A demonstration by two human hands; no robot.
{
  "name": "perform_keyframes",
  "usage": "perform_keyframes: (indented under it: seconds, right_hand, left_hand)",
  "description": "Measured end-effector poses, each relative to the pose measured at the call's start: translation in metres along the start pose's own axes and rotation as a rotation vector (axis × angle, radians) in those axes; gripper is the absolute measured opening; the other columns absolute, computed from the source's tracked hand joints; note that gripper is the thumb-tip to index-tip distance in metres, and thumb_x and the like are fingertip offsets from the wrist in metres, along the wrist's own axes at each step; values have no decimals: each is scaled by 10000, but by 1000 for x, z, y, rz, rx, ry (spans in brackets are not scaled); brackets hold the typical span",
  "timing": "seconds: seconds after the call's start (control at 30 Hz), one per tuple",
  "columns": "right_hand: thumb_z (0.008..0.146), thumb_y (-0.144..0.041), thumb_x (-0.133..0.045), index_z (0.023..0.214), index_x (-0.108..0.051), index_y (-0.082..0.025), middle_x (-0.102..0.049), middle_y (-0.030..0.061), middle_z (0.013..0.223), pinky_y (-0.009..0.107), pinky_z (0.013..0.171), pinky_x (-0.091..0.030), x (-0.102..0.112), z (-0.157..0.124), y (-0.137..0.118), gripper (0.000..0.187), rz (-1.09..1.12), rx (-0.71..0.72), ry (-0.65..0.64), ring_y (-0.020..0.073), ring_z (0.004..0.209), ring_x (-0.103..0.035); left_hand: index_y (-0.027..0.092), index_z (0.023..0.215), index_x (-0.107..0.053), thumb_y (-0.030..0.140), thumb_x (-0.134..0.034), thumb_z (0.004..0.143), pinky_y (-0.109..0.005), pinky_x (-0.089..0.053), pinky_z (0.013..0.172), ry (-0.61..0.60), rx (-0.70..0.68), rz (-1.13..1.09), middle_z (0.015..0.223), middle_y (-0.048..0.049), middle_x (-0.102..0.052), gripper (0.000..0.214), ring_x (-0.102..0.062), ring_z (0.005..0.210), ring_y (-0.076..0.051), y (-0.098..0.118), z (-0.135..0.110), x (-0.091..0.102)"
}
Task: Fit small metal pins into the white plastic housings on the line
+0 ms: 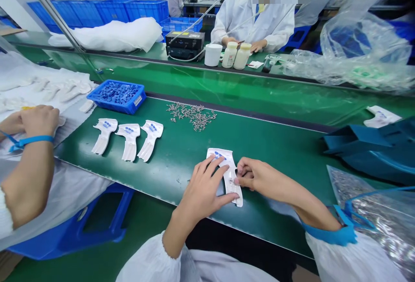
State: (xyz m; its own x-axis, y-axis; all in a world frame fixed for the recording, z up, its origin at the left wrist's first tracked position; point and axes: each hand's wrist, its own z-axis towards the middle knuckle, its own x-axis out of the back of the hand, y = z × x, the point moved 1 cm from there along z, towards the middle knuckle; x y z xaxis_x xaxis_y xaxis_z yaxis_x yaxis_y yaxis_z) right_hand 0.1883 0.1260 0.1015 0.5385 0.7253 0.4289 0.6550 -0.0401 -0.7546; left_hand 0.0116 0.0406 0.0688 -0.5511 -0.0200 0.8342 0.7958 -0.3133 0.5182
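Note:
A white gun-shaped plastic housing half (231, 170) with blue parts at its upper end lies on the green bench in front of me. My left hand (205, 187) rests spread over it, fingertips on the upper part and thumb across the handle. From the right, my right hand (256, 176) reaches its edge with curled fingers and thumb pinched together. Beside that thumb tip, a small metal piece (231, 181) shows in the handle. What the pinch holds is hidden. Further left lie three similar housing halves (128, 140). Small metal parts (196, 115) are scattered behind.
A blue bin (132, 105) of small blue parts stands at the back left. Another person's hands (40, 120) work at far left. At right are a dark teal holder (372, 148) and a clear bag (359, 195) of metal parts. A green partition (227, 87) runs behind.

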Motion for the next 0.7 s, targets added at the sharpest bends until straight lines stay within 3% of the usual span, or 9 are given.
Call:
perform_keyframes:
  seconds: [0.07, 0.13, 0.2, 0.37, 0.47, 0.57, 0.7]
  right_hand:
    - [805, -362, -670, 973, -513, -214, -667, 15, 804, 293, 689, -521, -5, -4, 4, 274, 261, -28, -14, 187, 774, -646]
    - [798, -409, -684, 1181, -462, -202, -686, 33, 902, 326, 793, -554, -11, -7, 7, 488, 492, -61, 45, 199, 864, -665]
    - [786, -426, -696, 1301, -405, -183, -691, 47, 943, 355, 841, -562, -19, -8, 9, 639, 598, -68, 113, 211, 897, -674]
    - [801, -429, -657, 1104, -625, -154, -724, 90, 920, 361, 824, -544, -31, -6, 6, 411, 292, -2, 158, 252, 916, -685]
    - [796, -442, -664, 1042, -650, -173, -729, 91, 964, 346, 808, -551, -27, 0, 6, 365, 307, 55, 190, 249, 939, -689]
    - [773, -404, -723, 1005, -662, -170, -735, 88, 936, 348, 796, -579, -5, 23, 8, 335, 538, 58, 203, 232, 875, -702]
    - [759, -292, -760, 915, -694, -167, -741, 99, 863, 391, 834, -588, 57, 72, 8, 210, 762, 121, 432, 255, 868, -704]
  left_hand:
    - [235, 1356, -462, 516, -718, 824, -498, -354, 1143, 4, 7, -16, 1508, -88, -441, 654, -300, 1449, -305, -1, -1, 0]
    - [241, 1377, -435, 516, -690, 848, -503, -358, 1142, 11, 20, -36, 1529, -100, -409, 648, -268, 1468, -302, -3, -2, 1]
    - [242, 1390, -414, 523, -666, 864, -503, -351, 1149, 16, 32, -49, 1551, -107, -376, 648, -244, 1480, -300, -4, -2, 2]
    - [246, 1414, -380, 521, -653, 873, -506, -342, 1154, 17, 30, -63, 1560, -119, -358, 665, -241, 1483, -295, -2, -1, 1]
    - [255, 1439, -351, 468, -628, 912, -511, -348, 1148, 104, 20, -90, 1575, -123, -321, 632, -229, 1485, -297, -1, -3, 6]
    - [265, 1407, -391, 338, -538, 973, -529, -332, 1149, 348, 120, -40, 1550, -115, -353, 465, -241, 1478, -295, -14, -8, 22]
    - [226, 1352, -452, 296, -497, 976, -580, -318, 1124, 583, 321, 233, 1443, -138, -470, 385, -324, 1426, -325, -54, -22, 49]
